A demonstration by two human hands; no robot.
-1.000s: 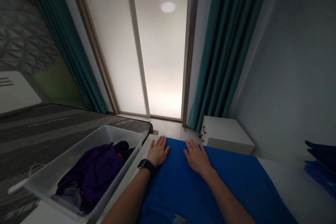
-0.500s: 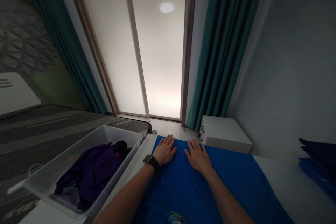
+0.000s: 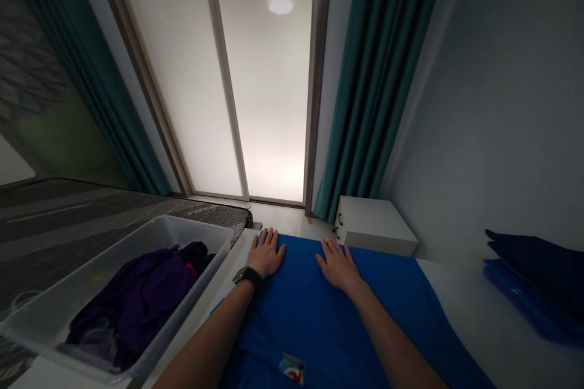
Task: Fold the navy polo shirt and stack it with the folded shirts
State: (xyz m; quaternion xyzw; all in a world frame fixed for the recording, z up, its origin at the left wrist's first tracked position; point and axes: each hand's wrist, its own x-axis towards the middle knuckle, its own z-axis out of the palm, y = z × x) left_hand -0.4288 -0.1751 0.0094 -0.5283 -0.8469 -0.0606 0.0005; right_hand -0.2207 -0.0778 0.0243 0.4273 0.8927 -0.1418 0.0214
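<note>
A bright blue cloth (image 3: 310, 298) lies spread over a white table, with a small printed patch (image 3: 292, 368) near the bottom of the view. My left hand (image 3: 266, 253) rests flat on the cloth's far left corner, fingers apart, a dark watch (image 3: 247, 276) on its wrist. Further right, my right hand (image 3: 338, 264) lies palm down near the cloth's far edge, its fingers spread. Neither hand grips anything.
On the left stands a translucent bin (image 3: 159, 231) holding purple and dark clothes (image 3: 137, 301). Folded dark blue clothes (image 3: 538, 285) lie at the right on the white table (image 3: 460, 292). Beyond it are a white cabinet (image 3: 376, 222) and a grey mattress (image 3: 82, 219).
The view has shifted slightly to the right, bringing more of the folded clothes into sight. My left hand has slid a little to the left, further from my right hand.
</note>
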